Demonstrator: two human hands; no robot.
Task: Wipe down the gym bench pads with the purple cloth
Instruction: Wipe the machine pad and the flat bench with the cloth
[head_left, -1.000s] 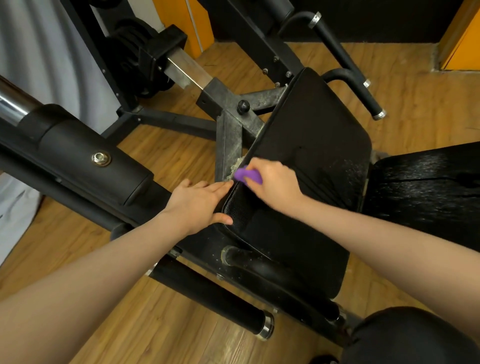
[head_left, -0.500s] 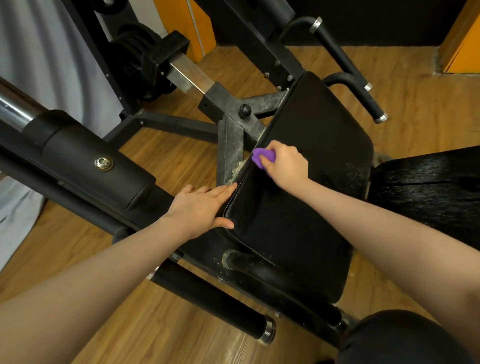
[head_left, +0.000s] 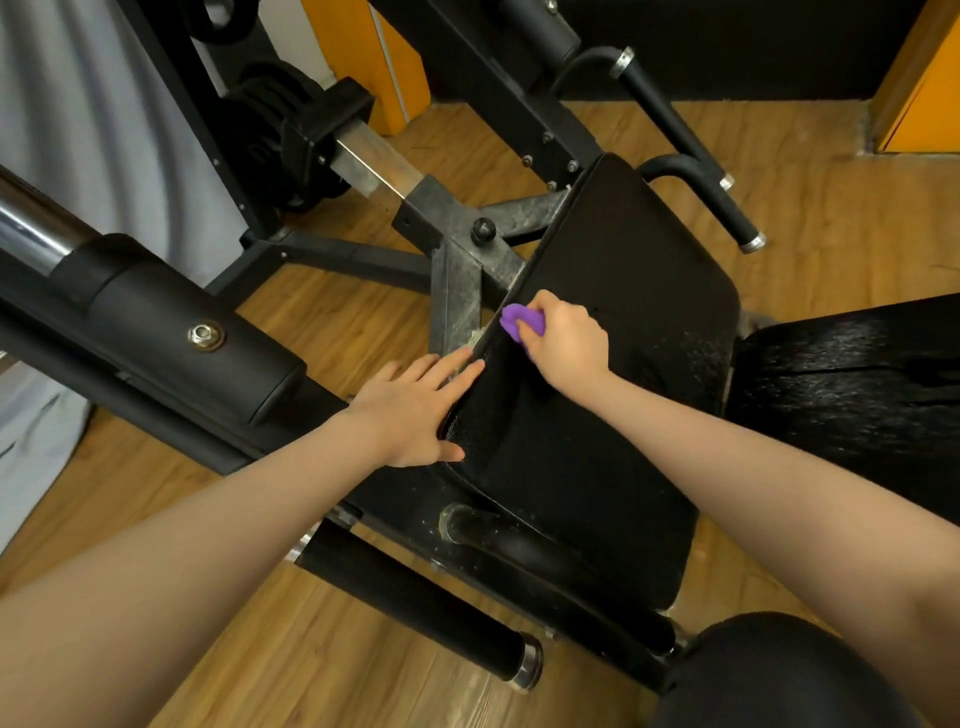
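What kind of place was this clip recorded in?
Most likely a gym: a black padded bench pad on a steel frame, a stack of black weight plates, and black foam-covered roller bars over wood flooring.

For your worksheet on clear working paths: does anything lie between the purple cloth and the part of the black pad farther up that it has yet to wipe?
Nothing visible does. The right hand holds the cloth against the pad's left edge, and the surface beyond is bare. The left hand rests lower on that edge, behind the cloth.
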